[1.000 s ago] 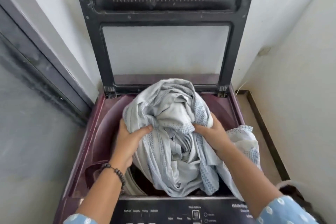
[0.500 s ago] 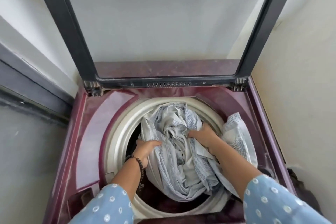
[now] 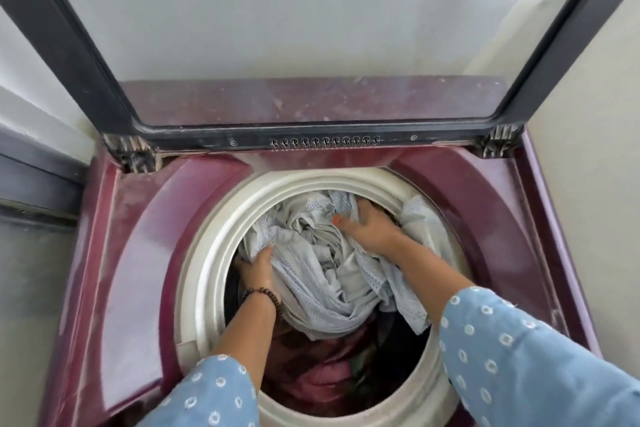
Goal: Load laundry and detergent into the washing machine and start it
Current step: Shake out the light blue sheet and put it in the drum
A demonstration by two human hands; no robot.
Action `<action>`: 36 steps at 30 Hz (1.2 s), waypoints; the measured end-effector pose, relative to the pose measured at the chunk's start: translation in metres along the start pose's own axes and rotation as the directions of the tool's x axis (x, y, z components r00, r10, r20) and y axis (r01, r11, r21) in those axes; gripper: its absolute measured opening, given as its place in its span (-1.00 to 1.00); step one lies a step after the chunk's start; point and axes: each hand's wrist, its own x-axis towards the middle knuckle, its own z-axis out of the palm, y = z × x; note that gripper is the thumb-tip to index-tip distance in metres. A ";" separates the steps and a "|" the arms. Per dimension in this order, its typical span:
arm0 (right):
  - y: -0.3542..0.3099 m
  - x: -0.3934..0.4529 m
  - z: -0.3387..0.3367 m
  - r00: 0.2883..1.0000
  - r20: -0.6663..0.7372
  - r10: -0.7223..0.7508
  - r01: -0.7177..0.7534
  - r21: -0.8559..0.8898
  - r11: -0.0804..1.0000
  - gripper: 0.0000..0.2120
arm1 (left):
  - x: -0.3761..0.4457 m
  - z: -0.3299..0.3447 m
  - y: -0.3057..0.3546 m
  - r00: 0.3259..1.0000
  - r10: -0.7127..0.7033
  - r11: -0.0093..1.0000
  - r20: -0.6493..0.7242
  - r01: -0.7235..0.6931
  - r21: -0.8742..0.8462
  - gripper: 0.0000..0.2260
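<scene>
The washing machine [image 3: 114, 253], a maroon top-loader, is shown with its lid [image 3: 325, 139] raised upright at the rear. At the left side of the drum opening [image 3: 207, 253], the left hand [image 3: 258, 270] is seen with fingers curled into the edge of the pale blue-grey cloth [image 3: 322, 274], which is gripped there. The cloth is bunched inside the drum, on top of darker red and dark garments [image 3: 322, 371] already loaded below. At the right, the right hand [image 3: 369, 227] is closed on the upper part of the same cloth, and one corner of the cloth is draped over the drum rim beside the right forearm. Loading is judged to be partly done: the cloth is mostly inside but not fully tucked in. No detergent is visible, the lid is not yet closed, and the controls are out of view, so detergent dosing and starting are judged to remain.
</scene>
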 end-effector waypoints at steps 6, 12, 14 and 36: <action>0.030 0.006 0.027 0.987 0.163 0.000 0.086 -0.522 0.849 -0.33 | 0.040 0.042 -0.042 0.944 -0.180 0.977 0.276 0.137 0.165 0.08; 0.036 0.002 0.029 0.970 0.197 0.145 -0.015 -0.545 0.838 -0.33 | -0.025 0.041 -0.011 0.868 -0.142 0.738 0.475 -0.227 0.636 -0.06; 0.031 -0.002 0.027 0.976 0.184 0.118 0.001 -0.547 0.837 -0.32 | -0.031 0.035 -0.008 0.873 -0.108 0.681 0.476 -0.284 0.675 -0.14; 0.012 -0.154 0.013 0.966 0.011 -0.258 0.182 -0.738 0.650 -0.26 | -0.177 -0.013 0.018 0.619 0.293 -0.379 0.728 -0.624 0.683 -0.33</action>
